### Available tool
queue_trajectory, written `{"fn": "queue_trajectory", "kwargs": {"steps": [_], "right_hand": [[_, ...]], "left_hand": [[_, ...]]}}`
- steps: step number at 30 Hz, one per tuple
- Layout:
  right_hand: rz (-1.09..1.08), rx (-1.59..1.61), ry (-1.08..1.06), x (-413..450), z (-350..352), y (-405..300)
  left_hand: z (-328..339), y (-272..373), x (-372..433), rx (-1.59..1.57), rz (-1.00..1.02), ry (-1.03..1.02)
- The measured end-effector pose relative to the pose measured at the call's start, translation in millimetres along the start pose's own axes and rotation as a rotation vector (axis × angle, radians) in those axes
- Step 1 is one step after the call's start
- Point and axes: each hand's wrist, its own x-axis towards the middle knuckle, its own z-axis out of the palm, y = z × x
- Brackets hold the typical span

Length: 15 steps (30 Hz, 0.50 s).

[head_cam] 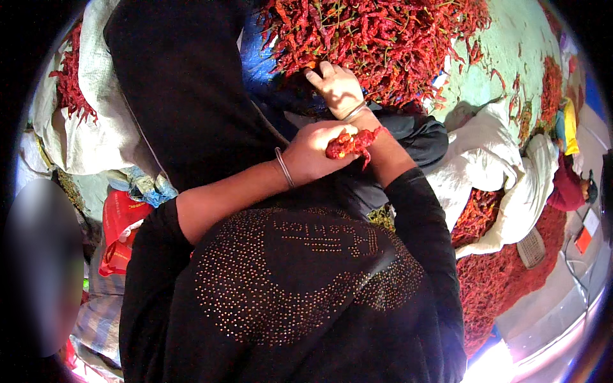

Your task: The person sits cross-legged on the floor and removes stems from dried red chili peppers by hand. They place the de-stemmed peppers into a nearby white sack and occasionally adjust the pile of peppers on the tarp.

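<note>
My left hand (313, 148) is closed around a bunch of dried red chillies (352, 143), held above my lap close to my right forearm. Beyond it, my right hand (339, 88) reaches to the near edge of a large heap of dried red chillies (368, 43). Its thumb and fingers are bent and partly spread, and an orange-red chilli lies by the fingertips. Whether those fingers grip anything is unclear. Under the heap's left side shows blue sheeting (254, 52).
White woven sacks (483, 148) stand at right, one holding chillies. Another sack (110, 124) with chillies is at left, near a red bag (122, 225). A blurred figure (45, 268) is at lower left; a person in maroon (567, 186) is far right, by spread chillies (498, 287).
</note>
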Motion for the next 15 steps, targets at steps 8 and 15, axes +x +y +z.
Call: {"fn": "queue_trajectory", "kwargs": {"steps": [8,15], "right_hand": [[0.264,0.349,0.167,-6.3,-8.3,8.0],[0.695,0.924,0.703,-46.3,-69.3,26.7]], "left_hand": [[-2.5,6.5,5.3,-0.005,-0.112,-0.001],[10.8,-9.4,1.4,-0.478,-0.317,0.222]]}}
